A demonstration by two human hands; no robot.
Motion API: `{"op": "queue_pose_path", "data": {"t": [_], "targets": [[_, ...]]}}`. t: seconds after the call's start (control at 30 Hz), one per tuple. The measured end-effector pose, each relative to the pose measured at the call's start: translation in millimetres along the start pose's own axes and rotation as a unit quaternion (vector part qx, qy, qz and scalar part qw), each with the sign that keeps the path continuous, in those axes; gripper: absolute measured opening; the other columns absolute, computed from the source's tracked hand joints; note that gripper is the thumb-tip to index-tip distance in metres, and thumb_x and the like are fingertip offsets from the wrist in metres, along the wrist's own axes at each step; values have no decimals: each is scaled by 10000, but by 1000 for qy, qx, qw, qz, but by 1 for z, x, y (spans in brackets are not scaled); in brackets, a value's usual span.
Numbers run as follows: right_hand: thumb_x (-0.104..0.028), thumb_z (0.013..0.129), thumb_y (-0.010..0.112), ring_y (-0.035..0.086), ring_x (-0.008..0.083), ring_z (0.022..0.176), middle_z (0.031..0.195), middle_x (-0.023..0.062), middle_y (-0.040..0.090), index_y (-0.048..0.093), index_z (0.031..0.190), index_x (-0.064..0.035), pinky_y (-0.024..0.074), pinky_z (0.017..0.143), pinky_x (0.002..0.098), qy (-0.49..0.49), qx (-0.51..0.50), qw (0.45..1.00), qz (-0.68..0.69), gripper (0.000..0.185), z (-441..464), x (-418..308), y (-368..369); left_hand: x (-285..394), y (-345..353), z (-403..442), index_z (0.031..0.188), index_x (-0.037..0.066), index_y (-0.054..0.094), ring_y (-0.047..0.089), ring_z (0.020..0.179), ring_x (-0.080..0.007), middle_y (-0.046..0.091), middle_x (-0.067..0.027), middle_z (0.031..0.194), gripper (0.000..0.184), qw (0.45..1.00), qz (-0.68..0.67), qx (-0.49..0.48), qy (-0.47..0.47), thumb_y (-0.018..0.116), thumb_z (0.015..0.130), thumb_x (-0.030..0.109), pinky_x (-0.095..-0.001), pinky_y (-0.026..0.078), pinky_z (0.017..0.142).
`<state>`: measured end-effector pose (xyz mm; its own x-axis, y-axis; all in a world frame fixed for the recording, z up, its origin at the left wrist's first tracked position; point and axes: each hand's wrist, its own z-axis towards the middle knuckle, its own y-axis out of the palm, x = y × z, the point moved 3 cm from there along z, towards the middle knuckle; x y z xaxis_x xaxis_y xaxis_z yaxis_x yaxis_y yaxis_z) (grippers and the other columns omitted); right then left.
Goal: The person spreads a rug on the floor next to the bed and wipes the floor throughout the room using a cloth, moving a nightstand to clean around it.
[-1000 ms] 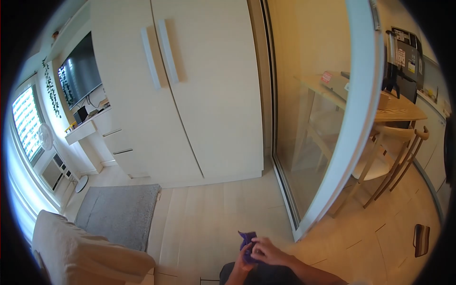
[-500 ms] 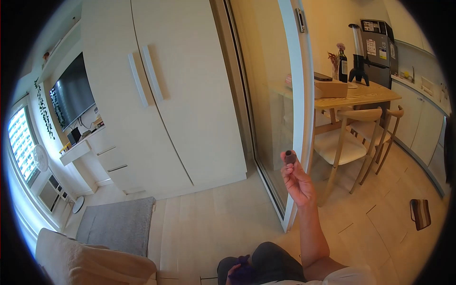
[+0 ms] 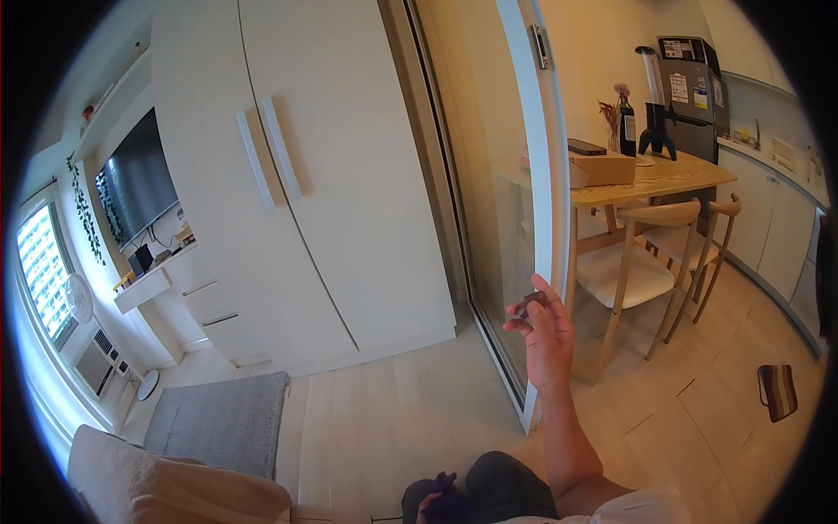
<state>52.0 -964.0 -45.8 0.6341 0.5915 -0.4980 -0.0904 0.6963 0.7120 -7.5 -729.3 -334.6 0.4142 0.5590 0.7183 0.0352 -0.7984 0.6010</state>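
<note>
My right hand (image 3: pixel 548 342) is raised in front of the sliding door's edge. Its thumb and fingers pinch a small dark brown, tube-shaped piece (image 3: pixel 529 304), now lying on its side between them. My left hand (image 3: pixel 426 505) rests low in my lap, mostly hidden beside a bunched dark purple cloth (image 3: pixel 449 499); its fingers do not show clearly. Beneath the cloth are my knees in dark grey trousers (image 3: pixel 506 485).
A white-framed glass sliding door (image 3: pixel 550 175) stands just behind my right hand. Beyond it are a wooden table (image 3: pixel 672 177) and chairs (image 3: pixel 642 262). A white wardrobe (image 3: pixel 349 175) is ahead, a grey rug (image 3: pixel 218 419) to the left, a draped beige cover (image 3: pixel 166 480) nearer.
The brown piece has turned from pointing its open end at me to lying sideways in my right fingers. That hand has dropped slightly, and its index finger has lifted.
</note>
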Motion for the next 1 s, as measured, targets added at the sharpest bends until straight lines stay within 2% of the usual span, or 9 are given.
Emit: {"op": "queue_pose_path", "data": {"t": [0.03,0.13,0.27,0.33,0.67,0.83,1.0], "targets": [[-6,878,621,611,159,878,1009,67,605,510,1271,0,544,742,297,-30,-18,997,-67,408,0,0,0,0,1,-1,1213,-12,570,668,872,-269,659,-155,1093,402,1000,4,0,2,573,891,228,-410,525,849],[52,829,664,606,150,886,978,74,605,507,1257,9,548,769,297,-77,-10,991,-108,458,-2,1,2,4,5,0,1212,-12,571,667,874,-267,658,-154,1094,402,1000,16,-1,8,573,891,231,-408,525,850],[80,785,704,606,144,890,954,74,605,532,1200,6,544,805,291,-92,2,994,-63,456,-1,2,-2,9,9,1,1210,-11,573,667,875,-264,658,-153,1095,402,999,33,-2,17,573,892,234,-405,524,851],[85,778,709,608,139,899,951,68,603,545,1146,-1,533,831,278,-135,-4,988,-71,411,0,1,-5,11,11,2,1209,-11,574,666,876,-263,658,-153,1095,401,999,39,-3,20,574,893,236,-404,524,851],[99,761,716,610,122,882,919,47,602,578,1085,9,523,849,262,-93,11,992,-81,364,-2,0,-6,19,23,2,1205,-10,578,664,880,-256,657,-151,1098,400,997,67,-7,36,574,895,244,-397,522,853],[61,782,706,621,138,828,900,65,618,598,1100,46,531,759,271,-54,70,991,-98,337,-4,8,-15,31,36,10,1203,-9,581,663,882,-252,656,-149,1099,400,994,92,-14,61,574,896,248,-394,521,854],[3,799,691,616,173,752,916,84,625,600,1100,49,519,659,309,-70,63,987,-127,318,-1,12,-18,49,54,25,1201,-8,583,662,884,-249,656,-148,1101,400,989,116,-18,86,575,897,252,-391,520,856]]}}
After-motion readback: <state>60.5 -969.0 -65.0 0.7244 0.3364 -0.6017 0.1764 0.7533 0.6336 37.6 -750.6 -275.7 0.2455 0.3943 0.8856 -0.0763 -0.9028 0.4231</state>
